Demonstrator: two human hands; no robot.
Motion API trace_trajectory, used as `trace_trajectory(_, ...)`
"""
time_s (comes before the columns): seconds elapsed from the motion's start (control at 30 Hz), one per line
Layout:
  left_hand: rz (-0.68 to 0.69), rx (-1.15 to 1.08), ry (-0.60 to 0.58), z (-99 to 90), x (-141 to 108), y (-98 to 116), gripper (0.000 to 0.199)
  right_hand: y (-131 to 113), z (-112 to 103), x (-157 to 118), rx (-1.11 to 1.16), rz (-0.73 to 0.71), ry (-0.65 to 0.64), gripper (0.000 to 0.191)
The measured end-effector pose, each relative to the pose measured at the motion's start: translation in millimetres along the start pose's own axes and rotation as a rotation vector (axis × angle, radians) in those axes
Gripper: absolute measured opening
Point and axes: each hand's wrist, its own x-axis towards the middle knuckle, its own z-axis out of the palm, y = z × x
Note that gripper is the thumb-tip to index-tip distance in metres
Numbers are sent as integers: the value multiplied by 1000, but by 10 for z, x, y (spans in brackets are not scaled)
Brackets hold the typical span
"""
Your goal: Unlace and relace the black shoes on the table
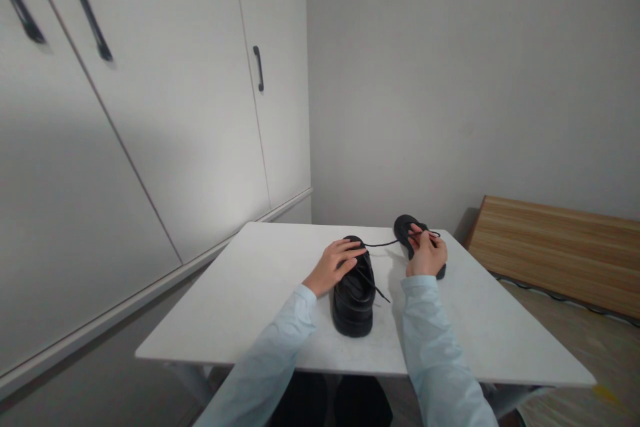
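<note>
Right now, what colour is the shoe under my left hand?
The shoe under your left hand is black; the head view shows it best.

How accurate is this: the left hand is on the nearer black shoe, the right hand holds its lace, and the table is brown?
Not quite: the head view shows the table is white. The left hand is on the nearer black shoe, and the right hand holds its lace.

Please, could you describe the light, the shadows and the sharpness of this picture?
Head view: soft, rather dim light, with a pale sheen low on the wide cabinet door; head view: faint, soft-edged shadows on the white table, while the near black shoe and far black shoe lose detail in darkness; head view: upper-left cabinet handles look slightly blurred and stretched.
</note>
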Motion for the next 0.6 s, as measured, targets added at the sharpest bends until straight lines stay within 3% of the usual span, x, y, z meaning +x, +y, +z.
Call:
trace_trajectory(0.13, -3, 22, -11, 23, -3, -16, 38, -28, 14, -28, -134, -71, -213, 31)
trace_trajectory(0.3, -9, 5, 40, 32, -1, -21, 39, -83, 31, -96, -490, -144, -774, 23)
trace_trajectory(0.37, -24, 7, 52, 27, 1, -19, 40, -85, 36, -132, -625, -220, -927, 20)
trace_trajectory(0.47, -35, 14, 50, 16, 7, -17, 40, -67, 37, -172, -783, -358, -992, 17)
trace_trajectory(0.6, -35, 18, 52, 16, 12, -25, 39, -50, 26, -181, -865, -434, -1025, 15)
